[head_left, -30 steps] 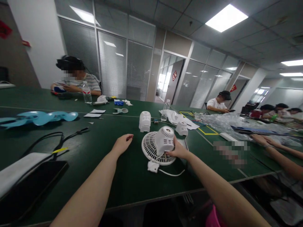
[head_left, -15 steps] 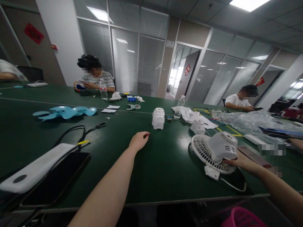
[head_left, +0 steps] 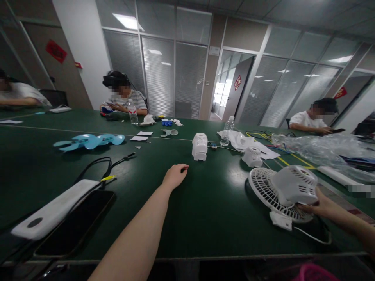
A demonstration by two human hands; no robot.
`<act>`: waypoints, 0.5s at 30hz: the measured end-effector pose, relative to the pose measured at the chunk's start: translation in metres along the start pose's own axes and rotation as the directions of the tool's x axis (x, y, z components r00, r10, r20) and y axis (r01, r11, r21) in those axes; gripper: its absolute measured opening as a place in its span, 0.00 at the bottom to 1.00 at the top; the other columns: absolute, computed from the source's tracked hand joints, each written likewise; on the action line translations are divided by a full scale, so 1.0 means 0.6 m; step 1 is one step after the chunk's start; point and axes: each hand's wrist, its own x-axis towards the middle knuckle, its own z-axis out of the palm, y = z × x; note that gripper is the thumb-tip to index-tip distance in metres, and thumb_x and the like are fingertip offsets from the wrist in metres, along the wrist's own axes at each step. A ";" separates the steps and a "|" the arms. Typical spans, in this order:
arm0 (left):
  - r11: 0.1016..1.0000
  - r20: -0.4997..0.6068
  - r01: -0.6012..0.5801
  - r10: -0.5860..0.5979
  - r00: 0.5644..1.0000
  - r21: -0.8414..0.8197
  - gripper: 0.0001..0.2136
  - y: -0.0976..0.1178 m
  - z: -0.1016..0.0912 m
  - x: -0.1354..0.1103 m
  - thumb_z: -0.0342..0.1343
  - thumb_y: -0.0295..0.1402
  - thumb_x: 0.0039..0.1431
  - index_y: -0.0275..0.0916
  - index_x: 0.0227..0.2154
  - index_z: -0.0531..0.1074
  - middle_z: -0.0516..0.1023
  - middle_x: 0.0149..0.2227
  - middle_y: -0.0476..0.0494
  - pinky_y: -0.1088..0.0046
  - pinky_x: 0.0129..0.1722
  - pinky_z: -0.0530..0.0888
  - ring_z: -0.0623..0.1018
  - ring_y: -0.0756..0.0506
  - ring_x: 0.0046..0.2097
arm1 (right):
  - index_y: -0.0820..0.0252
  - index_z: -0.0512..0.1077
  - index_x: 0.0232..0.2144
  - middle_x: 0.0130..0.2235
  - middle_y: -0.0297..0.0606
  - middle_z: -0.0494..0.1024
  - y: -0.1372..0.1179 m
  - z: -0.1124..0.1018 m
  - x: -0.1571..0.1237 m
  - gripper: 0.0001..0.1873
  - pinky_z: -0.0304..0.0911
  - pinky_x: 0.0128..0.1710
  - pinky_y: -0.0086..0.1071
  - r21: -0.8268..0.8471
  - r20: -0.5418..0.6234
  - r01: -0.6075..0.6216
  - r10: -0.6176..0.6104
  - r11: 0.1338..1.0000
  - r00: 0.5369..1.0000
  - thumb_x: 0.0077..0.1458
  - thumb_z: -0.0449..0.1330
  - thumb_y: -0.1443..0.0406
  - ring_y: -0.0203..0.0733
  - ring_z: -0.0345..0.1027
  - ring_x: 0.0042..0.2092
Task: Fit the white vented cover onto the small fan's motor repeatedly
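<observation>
My right hand (head_left: 325, 205) grips the white fan head (head_left: 295, 185) from its right side, fingers tucked under the motor housing. The housing lies tilted on a round white grille (head_left: 265, 187), with a white bracket and cable at its near edge. My left hand (head_left: 175, 175) rests on the table with its fingers curled in; what they may hold is hidden. Just beyond it stands a white motor housing (head_left: 200, 146). Another white housing (head_left: 252, 157) lies behind the grille.
Blue fan blades (head_left: 90, 141) lie at left, beyond a white power bank-like device (head_left: 55, 208) and a black phone (head_left: 77, 224). Water bottles (head_left: 227, 130), clear plastic wrap (head_left: 319, 144) and cables are farther back. Other people sit across the table (head_left: 205, 218).
The camera view has turned slightly, so things sit further right in the picture. My right hand remains on the fan head, and my left hand keeps its curled pose.
</observation>
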 end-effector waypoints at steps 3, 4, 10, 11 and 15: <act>1.000 0.002 0.006 -0.006 1.000 0.010 0.15 -0.002 0.003 0.003 0.52 0.36 0.62 0.47 0.51 0.74 0.78 0.52 0.44 0.64 0.52 0.72 0.76 0.41 0.54 | 0.48 0.38 0.70 0.62 0.62 0.63 0.002 -0.002 -0.015 0.65 0.63 0.52 0.50 0.199 0.131 -0.112 0.087 0.974 0.988 0.39 0.68 0.42 0.60 0.63 0.61; 1.000 0.005 0.007 -0.007 1.000 0.013 0.15 -0.002 0.004 0.004 0.53 0.37 0.62 0.48 0.51 0.74 0.78 0.53 0.44 0.64 0.52 0.72 0.76 0.41 0.54 | 0.43 0.32 0.69 0.66 0.59 0.56 -0.002 -0.004 -0.019 0.67 0.61 0.54 0.51 0.271 0.098 -0.108 0.085 0.956 0.992 0.38 0.67 0.41 0.59 0.57 0.64; 1.000 0.017 0.011 -0.011 1.000 0.022 0.15 -0.004 0.009 0.009 0.52 0.37 0.62 0.48 0.51 0.74 0.78 0.53 0.44 0.61 0.54 0.71 0.76 0.39 0.55 | 0.49 0.31 0.70 0.71 0.55 0.42 -0.064 0.006 -0.015 0.75 0.60 0.58 0.55 0.291 -0.019 -0.103 0.113 0.951 0.993 0.30 0.70 0.39 0.67 0.50 0.67; 1.000 0.019 0.011 -0.011 1.000 0.022 0.16 -0.005 0.009 0.009 0.52 0.37 0.62 0.48 0.52 0.73 0.78 0.53 0.45 0.61 0.54 0.71 0.75 0.39 0.55 | 0.52 0.34 0.70 0.71 0.55 0.42 -0.074 0.011 -0.013 0.74 0.57 0.60 0.56 0.228 -0.065 -0.092 0.109 0.969 0.992 0.31 0.70 0.40 0.69 0.50 0.67; 1.000 0.025 0.012 -0.012 1.000 0.026 0.16 -0.005 0.010 0.010 0.52 0.36 0.62 0.49 0.52 0.73 0.78 0.53 0.46 0.60 0.54 0.71 0.75 0.39 0.55 | 0.53 0.42 0.69 0.70 0.50 0.48 -0.096 0.025 -0.007 0.67 0.55 0.62 0.56 0.191 -0.182 -0.002 0.038 0.982 0.983 0.34 0.71 0.46 0.68 0.53 0.66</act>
